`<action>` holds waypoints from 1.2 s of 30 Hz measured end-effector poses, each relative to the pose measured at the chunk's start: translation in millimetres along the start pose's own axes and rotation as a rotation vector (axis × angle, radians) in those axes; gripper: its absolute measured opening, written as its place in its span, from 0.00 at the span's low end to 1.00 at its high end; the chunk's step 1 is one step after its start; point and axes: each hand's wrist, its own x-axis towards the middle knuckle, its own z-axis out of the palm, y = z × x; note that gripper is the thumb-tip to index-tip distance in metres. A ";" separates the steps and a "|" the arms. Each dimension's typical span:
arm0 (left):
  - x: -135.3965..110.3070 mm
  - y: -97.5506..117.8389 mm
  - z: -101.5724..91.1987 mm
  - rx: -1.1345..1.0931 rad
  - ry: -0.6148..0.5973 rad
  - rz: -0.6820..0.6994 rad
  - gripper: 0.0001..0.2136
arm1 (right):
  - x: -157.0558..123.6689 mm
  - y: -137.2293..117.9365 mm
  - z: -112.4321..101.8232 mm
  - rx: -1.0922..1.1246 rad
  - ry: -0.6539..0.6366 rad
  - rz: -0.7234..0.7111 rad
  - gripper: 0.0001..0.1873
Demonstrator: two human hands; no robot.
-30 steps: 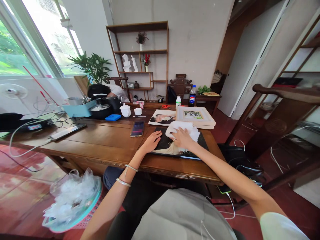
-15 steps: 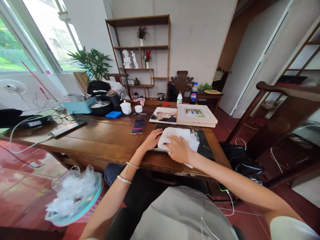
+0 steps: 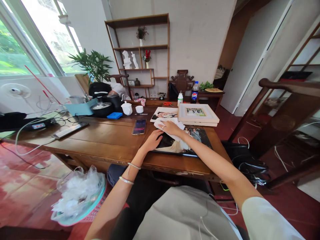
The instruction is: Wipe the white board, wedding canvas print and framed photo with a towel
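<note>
Right hand (image 3: 171,128) lay on white cloth (image 3: 179,124), grip not discernible; beneath, photo panel (image 3: 202,137) ran lengthwise rightward from open left hand (image 3: 153,140).

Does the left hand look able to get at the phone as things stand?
Probably yes: the phone lies face up just to the left of the left hand, with only tabletop showing between them.

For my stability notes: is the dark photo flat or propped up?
Flat: the dark photo lies face up on the table, the left hand at its left side, the right hand on the cloth.
</note>
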 end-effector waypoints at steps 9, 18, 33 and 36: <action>-2.0 1.5 -0.9 -0.054 0.003 0.004 0.17 | -92.7 66.6 -27.8 -0.039 -0.031 0.134 0.25; -2.0 4.5 -1.4 -0.045 -0.003 0.001 0.18 | -188.9 34.5 -38.4 -0.209 -0.024 -0.017 0.19; -1.4 -0.4 -2.2 -0.058 -0.029 0.027 0.18 | -126.9 95.4 -38.1 -0.297 -0.010 0.039 0.23; -1.6 0.0 -1.3 -0.044 -0.020 0.022 0.18 | -126.5 83.0 -31.8 -0.334 -0.017 0.034 0.21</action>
